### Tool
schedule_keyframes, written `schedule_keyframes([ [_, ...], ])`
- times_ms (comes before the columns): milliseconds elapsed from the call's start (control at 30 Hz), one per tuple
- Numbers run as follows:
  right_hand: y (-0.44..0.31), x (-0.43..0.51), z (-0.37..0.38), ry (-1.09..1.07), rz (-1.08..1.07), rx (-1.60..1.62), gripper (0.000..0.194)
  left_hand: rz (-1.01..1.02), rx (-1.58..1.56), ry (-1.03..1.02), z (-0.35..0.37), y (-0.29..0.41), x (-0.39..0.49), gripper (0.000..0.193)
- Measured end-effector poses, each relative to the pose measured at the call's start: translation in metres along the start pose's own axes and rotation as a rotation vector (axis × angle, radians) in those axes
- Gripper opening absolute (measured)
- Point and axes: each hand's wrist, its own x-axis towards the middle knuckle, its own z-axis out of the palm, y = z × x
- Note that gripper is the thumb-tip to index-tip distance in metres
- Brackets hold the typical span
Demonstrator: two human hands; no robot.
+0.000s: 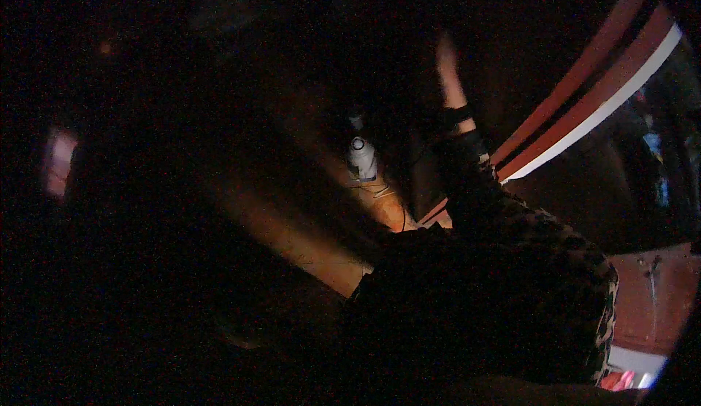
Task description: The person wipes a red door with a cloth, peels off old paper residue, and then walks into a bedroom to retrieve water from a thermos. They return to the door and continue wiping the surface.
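Most of the picture is very dark. My right hand [448,63] is a blurred pale shape at the upper middle, raised away from the dark clothing, with a black band [459,113] round the wrist. Its fingers and anything in them cannot be made out. My left hand is out of view or lost in the dark. Two bare, partly lit legs [328,266] stretch toward the upper left. Beside the upper leg is a whitish, bottle-like object [362,159] with a dark ring at its top. Thin dark cords or lines lie below it.
Patterned dark clothing [569,236] fills the lower right. Beyond it, a reddish-brown surface with a white edge [597,118] slants to the upper right. A reddish-brown panel [651,296] stands at the right rim. A blurred pinkish patch [61,160] shows at far left.
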Motion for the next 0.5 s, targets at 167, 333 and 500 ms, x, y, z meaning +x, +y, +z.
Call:
schedule_keyframes([
  [167,-0.011,0.030,-0.099,0.110,-0.180,-0.087,0.050,0.153,-0.196,0.007,0.008,0.038,-0.013,0.030],
  [333,-0.023,0.049,-0.223,0.125,-0.259,-0.134,0.054,0.292,-0.443,-0.051,-0.002,0.104,-0.074,0.030],
  [500,-0.069,0.033,-0.375,0.212,-0.226,-0.043,0.058,0.197,-0.684,-0.218,-0.026,0.137,-0.142,0.031],
])
